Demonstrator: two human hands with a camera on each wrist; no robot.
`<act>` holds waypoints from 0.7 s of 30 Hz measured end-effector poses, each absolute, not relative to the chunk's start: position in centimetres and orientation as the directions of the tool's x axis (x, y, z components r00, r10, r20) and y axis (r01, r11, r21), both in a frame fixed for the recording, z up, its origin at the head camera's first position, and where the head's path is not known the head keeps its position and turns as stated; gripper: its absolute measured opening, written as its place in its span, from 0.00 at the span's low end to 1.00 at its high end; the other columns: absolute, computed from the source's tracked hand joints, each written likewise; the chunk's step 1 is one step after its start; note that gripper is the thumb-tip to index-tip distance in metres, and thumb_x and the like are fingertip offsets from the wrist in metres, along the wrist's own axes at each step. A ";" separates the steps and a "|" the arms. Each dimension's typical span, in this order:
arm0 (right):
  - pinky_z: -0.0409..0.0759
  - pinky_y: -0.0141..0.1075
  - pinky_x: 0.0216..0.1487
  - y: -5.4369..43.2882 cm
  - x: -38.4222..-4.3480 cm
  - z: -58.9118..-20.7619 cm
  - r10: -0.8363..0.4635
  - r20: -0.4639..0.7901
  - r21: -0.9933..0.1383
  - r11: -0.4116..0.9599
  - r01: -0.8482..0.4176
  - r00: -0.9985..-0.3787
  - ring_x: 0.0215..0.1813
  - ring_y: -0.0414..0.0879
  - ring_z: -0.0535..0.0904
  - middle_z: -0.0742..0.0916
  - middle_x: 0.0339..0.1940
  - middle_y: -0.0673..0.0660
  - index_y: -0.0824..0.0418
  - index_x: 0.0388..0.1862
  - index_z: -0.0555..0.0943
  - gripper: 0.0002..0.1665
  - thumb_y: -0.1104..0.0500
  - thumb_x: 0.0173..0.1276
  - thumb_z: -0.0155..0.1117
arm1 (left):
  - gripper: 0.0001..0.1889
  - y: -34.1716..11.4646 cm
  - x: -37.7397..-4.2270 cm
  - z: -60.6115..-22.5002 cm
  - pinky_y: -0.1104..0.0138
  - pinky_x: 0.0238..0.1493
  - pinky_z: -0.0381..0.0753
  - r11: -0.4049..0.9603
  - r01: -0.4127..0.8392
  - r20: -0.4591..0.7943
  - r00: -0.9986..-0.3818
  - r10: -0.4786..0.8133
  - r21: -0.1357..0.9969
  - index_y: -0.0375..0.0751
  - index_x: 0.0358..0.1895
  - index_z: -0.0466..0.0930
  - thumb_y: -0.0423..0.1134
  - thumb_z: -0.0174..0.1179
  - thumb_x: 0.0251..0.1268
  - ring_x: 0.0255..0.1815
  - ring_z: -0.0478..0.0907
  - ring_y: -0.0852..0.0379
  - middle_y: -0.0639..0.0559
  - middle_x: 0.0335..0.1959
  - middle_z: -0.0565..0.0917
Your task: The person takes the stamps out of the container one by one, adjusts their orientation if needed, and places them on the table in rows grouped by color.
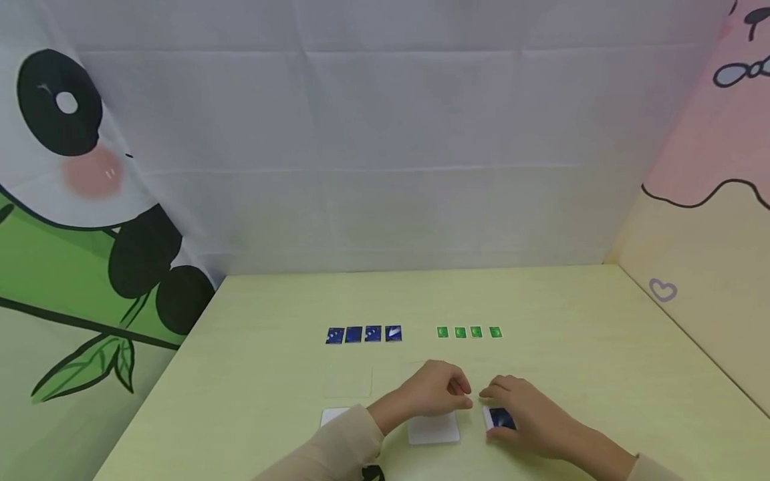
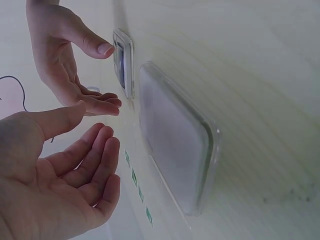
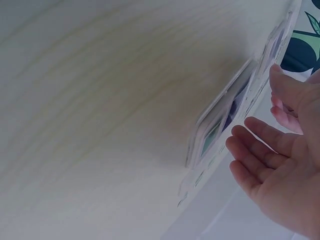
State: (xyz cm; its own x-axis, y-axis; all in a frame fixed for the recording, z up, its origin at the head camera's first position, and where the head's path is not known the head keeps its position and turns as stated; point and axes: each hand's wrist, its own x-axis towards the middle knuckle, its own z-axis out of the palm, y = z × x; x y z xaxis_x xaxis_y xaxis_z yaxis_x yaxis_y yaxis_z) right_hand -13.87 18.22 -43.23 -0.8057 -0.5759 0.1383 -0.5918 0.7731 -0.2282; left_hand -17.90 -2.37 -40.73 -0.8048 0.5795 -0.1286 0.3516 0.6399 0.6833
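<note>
My left hand (image 1: 436,387) hovers over the table, fingers loosely bent and nothing held. Just below it lies a flat white square block with rounded corners (image 1: 434,431), clear-rimmed in the left wrist view. To the right, my right hand (image 1: 529,417) hangs over a small clear-edged case (image 2: 125,62) bearing a dark blue picture (image 1: 501,418). Its thumb (image 2: 102,49) is close to the case's edge; whether they touch I cannot tell. In the right wrist view a green patch (image 3: 211,136) also shows on the case, and the right fingers look relaxed.
Several dark blue picture cards (image 1: 363,334) stand in a row farther back, left of several small green cards (image 1: 468,332). A clear square sheet (image 1: 347,382) lies nearer. Another white block (image 1: 333,415) is partly hidden by my left sleeve. Cloth walls (image 1: 415,220) border the table.
</note>
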 end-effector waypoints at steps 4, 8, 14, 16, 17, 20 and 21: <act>0.79 0.43 0.53 18.5 -13.7 -43.2 -0.562 0.121 -0.227 0.787 -0.574 -0.818 0.47 0.40 0.78 0.83 0.45 0.46 0.56 0.50 0.81 0.29 0.41 0.54 0.72 | 0.07 -2.1 -17.8 -40.8 0.78 0.32 0.74 0.642 0.368 -0.126 -0.798 0.590 0.672 0.40 0.36 0.84 0.38 0.68 0.56 0.27 0.74 0.70 0.56 0.28 0.84; 0.79 0.43 0.52 18.9 -13.6 -43.2 -0.569 0.147 -0.207 0.782 -0.588 -0.809 0.46 0.41 0.78 0.83 0.44 0.46 0.57 0.49 0.81 0.30 0.39 0.55 0.70 | 0.07 -1.9 -17.8 -40.8 0.78 0.32 0.74 0.648 0.380 -0.125 -0.795 0.593 0.660 0.40 0.36 0.84 0.39 0.68 0.57 0.27 0.74 0.70 0.56 0.28 0.84; 0.80 0.43 0.52 19.5 -13.5 -43.3 -0.565 0.138 -0.193 0.790 -0.581 -0.814 0.46 0.40 0.78 0.83 0.44 0.46 0.57 0.50 0.81 0.28 0.41 0.56 0.70 | 0.08 -1.5 -17.6 -40.5 0.78 0.33 0.74 0.652 0.381 -0.124 -0.798 0.590 0.655 0.40 0.36 0.84 0.39 0.68 0.57 0.27 0.74 0.70 0.56 0.28 0.84; 0.80 0.43 0.52 19.6 -13.4 -43.3 -0.564 0.137 -0.192 0.791 -0.580 -0.814 0.46 0.40 0.78 0.83 0.44 0.46 0.56 0.49 0.81 0.28 0.41 0.56 0.70 | 0.07 -1.5 -17.6 -40.5 0.78 0.33 0.74 0.653 0.380 -0.127 -0.797 0.590 0.655 0.40 0.36 0.84 0.39 0.68 0.57 0.27 0.74 0.70 0.56 0.28 0.84; 0.80 0.43 0.52 19.7 -13.4 -43.4 -0.563 0.140 -0.192 0.792 -0.580 -0.815 0.46 0.40 0.78 0.83 0.44 0.46 0.56 0.49 0.81 0.28 0.41 0.56 0.70 | 0.07 -1.4 -17.6 -40.5 0.78 0.33 0.74 0.652 0.377 -0.127 -0.798 0.590 0.658 0.40 0.36 0.84 0.39 0.68 0.57 0.27 0.73 0.70 0.56 0.28 0.84; 0.80 0.43 0.52 19.9 -13.3 -43.5 -0.558 0.144 -0.191 0.794 -0.577 -0.817 0.46 0.41 0.78 0.83 0.44 0.45 0.56 0.49 0.81 0.28 0.40 0.56 0.70 | 0.07 -1.3 -17.6 -40.6 0.78 0.32 0.73 0.644 0.381 -0.123 -0.794 0.596 0.664 0.40 0.36 0.83 0.39 0.68 0.57 0.27 0.73 0.69 0.55 0.28 0.84; 0.80 0.43 0.52 20.0 -13.3 -43.5 -0.556 0.144 -0.190 0.796 -0.574 -0.819 0.46 0.41 0.78 0.83 0.44 0.45 0.56 0.49 0.81 0.28 0.39 0.56 0.70 | 0.08 -1.3 -17.6 -40.6 0.78 0.32 0.73 0.640 0.379 -0.123 -0.792 0.598 0.669 0.39 0.36 0.83 0.39 0.68 0.57 0.27 0.73 0.69 0.55 0.28 0.84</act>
